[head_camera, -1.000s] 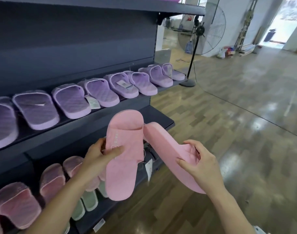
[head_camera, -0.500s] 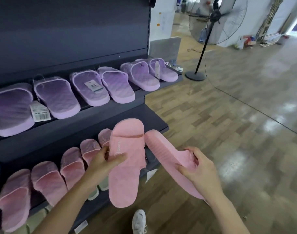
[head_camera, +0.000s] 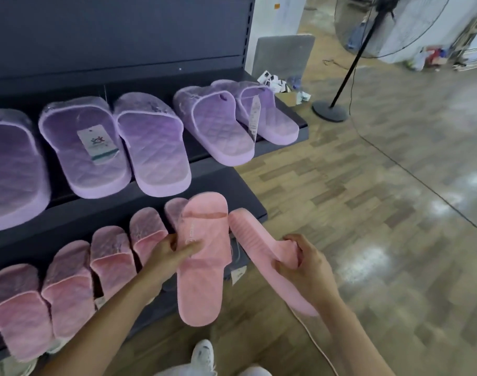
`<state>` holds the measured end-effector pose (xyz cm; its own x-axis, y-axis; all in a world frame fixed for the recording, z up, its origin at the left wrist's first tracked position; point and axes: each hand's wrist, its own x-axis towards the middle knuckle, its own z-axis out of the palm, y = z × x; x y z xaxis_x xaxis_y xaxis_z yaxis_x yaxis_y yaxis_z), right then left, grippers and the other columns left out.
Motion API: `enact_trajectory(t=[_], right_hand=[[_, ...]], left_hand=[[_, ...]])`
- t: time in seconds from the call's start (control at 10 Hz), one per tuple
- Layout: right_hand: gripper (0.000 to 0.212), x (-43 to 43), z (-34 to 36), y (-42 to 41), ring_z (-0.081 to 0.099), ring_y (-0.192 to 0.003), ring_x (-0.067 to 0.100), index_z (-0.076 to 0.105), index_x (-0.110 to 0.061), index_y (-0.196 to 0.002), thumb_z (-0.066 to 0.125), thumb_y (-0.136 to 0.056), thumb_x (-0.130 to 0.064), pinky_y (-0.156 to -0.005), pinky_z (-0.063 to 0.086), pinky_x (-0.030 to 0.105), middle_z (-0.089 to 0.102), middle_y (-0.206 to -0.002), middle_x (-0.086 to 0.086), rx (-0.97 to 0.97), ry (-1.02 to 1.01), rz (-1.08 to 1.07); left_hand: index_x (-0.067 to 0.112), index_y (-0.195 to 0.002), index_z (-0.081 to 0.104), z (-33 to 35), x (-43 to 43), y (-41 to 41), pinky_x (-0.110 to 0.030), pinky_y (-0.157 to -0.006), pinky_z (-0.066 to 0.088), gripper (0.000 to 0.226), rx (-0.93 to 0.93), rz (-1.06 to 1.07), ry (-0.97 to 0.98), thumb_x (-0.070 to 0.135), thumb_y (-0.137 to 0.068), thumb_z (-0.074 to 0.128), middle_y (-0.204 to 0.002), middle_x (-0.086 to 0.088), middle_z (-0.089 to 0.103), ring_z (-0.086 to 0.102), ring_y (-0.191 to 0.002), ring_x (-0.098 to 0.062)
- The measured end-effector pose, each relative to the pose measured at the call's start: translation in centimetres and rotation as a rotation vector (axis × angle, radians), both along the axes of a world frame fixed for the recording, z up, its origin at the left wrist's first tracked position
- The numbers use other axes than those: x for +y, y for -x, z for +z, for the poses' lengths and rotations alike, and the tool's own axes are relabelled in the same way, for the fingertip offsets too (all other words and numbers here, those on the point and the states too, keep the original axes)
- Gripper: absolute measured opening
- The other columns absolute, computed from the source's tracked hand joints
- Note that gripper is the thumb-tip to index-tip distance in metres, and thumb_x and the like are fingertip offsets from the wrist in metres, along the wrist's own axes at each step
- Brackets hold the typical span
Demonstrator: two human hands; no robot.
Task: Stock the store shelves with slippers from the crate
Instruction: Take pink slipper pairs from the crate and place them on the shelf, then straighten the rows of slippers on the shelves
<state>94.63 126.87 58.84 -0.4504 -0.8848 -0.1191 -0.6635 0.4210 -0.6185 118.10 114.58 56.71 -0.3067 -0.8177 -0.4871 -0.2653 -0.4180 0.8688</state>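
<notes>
**Two pink slippers held in front of the lower shelf**

A pink foam slide slipper with a quilted strap (head_camera: 203,263) is held upright-facing, strap toward the camera, its toe reaching up over the front edge of the lower dark shelf (head_camera: 248,196). The left hand (head_camera: 168,252) grips it at the strap: the thumb lies across the front of the strap and the other fingers curl round the slipper's left edge, closed on it.

Just to its right, a second pink foam slipper with a ribbed sole (head_camera: 261,245) is turned sole-up and angled, its toe nearly meeting the first slipper's side. The right hand (head_camera: 305,270) clasps it about the middle, fingers wrapped over the strap side and thumb below, firmly closed.

Behind the held pair, a row of pink slippers in clear wrap (head_camera: 69,283) lies along the lower shelf, the nearest one just beside the left hand. Above, on the upper dark shelf (head_camera: 299,131), a row of lilac quilted slippers (head_camera: 153,147) lies toes inward, some with paper tags (head_camera: 97,142).

To the right is a glossy wood-pattern floor (head_camera: 367,213), with a black standing fan (head_camera: 337,104) well apart. A white shoe (head_camera: 203,356) shows at the bottom edge.
</notes>
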Motion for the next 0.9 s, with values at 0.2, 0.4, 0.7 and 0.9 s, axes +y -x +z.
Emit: enact_trajectory(t=[0.2, 0.4, 0.7, 0.9], right_hand=[[0.05, -5.0, -3.0, 3.2, 0.052, -0.079, 0.012, 0.051, -0.025, -0.118, 0.072, -0.072, -0.026, -0.065, 0.037, 0.023, 0.053, -0.09, -0.012, -0.024, -0.068, 0.114], [0.051, -10.7, -6.5, 7.1, 0.048, -0.08, 0.011, 0.051, -0.023, -0.116, 0.074, -0.071, -0.034, -0.059, 0.033, 0.024, 0.05, -0.092, -0.012, -0.012, -0.118, 0.213], [0.049, -20.1, -12.7, 10.7, 0.06, -0.091, 0.024, 0.053, -0.021, -0.108, 0.068, -0.071, -0.049, -0.077, 0.049, 0.038, 0.057, -0.102, -0.003, 0.073, -0.042, 0.245], [0.06, -26.0, -17.8, 9.2, 0.049, -0.11, 0.028, 0.045, -0.016, -0.121, 0.068, -0.075, -0.048, -0.078, 0.043, 0.036, 0.048, -0.122, 0.005, 0.169, -0.04, 0.286]], left_hand=[[0.015, -0.109, 0.056, -2.6, -2.3, 3.8, -0.029, -0.06, 0.044, 0.029, 0.041, 0.169, -0.155, 0.032, -0.086, 0.061, -0.09, 0.0, 0.064, 0.059, -0.078, -0.016], [0.021, -0.115, 0.06, -6.7, -6.0, 6.9, -0.043, -0.084, 0.053, 0.066, -0.052, 0.24, -0.176, 0.059, -0.061, 0.071, -0.106, -0.006, 0.067, 0.064, -0.094, -0.025], [0.005, -0.125, 0.05, -14.6, -13.5, 12.7, -0.041, -0.094, 0.046, 0.054, -0.163, 0.408, -0.066, 0.036, -0.084, 0.065, -0.114, -0.011, 0.058, 0.055, -0.113, -0.033], [0.005, -0.106, 0.055, -17.9, -17.0, 14.9, -0.028, -0.07, 0.038, 0.043, -0.378, 0.387, 0.076, 0.041, -0.084, 0.062, -0.094, -0.008, 0.059, 0.058, -0.097, -0.031]])
